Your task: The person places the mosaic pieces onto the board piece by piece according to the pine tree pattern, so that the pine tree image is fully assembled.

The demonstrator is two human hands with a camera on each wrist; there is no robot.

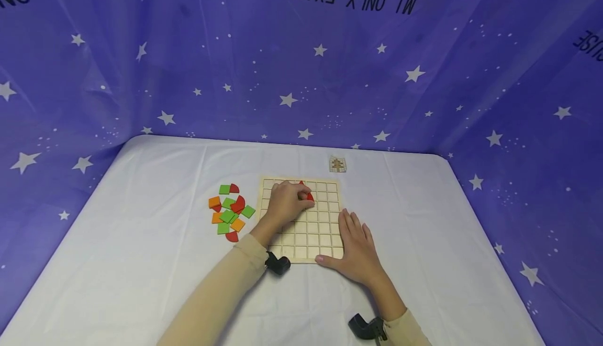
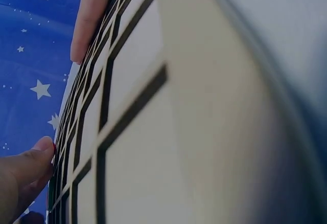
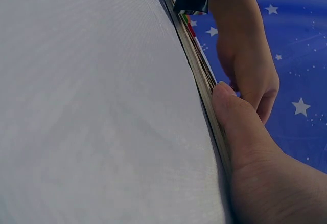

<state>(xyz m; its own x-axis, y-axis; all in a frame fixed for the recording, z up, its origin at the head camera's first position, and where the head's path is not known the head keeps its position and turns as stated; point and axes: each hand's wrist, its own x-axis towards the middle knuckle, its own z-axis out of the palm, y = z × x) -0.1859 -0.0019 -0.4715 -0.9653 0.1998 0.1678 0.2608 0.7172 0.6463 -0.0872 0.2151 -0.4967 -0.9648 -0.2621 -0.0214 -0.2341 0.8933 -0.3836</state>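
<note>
A wooden grid board (image 1: 301, 260) lies flat on the white table. My left hand (image 1: 285, 203) is over its upper part and pinches a red quarter-round tile (image 1: 310, 197) between thumb and fingers. Just beyond those fingers, the tip of another red tile (image 1: 301, 182) shows in the far row; the hand hides the rest. My right hand (image 1: 360, 254) rests along the board's right side, fingers extended, thumb on the near edge. In the left wrist view the left hand (image 2: 23, 175) is at the grid's far side. The right wrist view shows the right thumb (image 3: 237, 116) against the board's edge.
Left of the board lies a loose, overlapping pile of green squares (image 1: 223, 228), orange squares (image 1: 237, 224) and red quarter-round tiles (image 1: 232, 236). A small card with a brown tree pattern (image 1: 337, 164) lies beyond the board. Purple star-printed cloth (image 1: 301, 74) surrounds the table (image 1: 447, 241).
</note>
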